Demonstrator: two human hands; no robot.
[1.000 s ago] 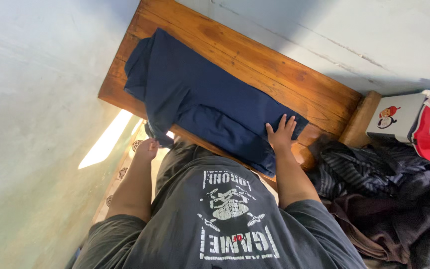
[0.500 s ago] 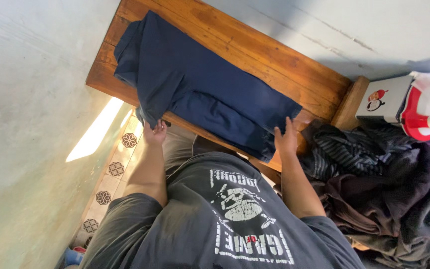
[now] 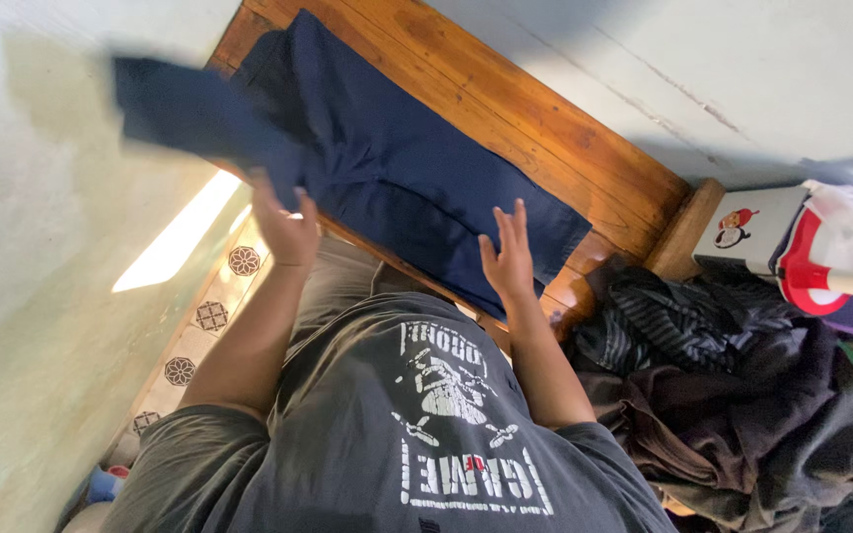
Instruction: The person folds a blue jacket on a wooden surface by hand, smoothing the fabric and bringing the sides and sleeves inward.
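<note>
Navy garment point(image 3: 417, 188) lies along the wooden table's point(image 3: 584, 148) front edge; our left hand point(image 3: 283, 222) pinches its lifted flap, right hand point(image 3: 507, 259) spread above. Flung carelessly, we'd rumple it.

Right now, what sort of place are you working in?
Most likely a room at home used for sorting laundry: a navy garment lies spread on a wooden table, a heap of dark clothes sits beside it, and the floor has patterned tiles.
</note>
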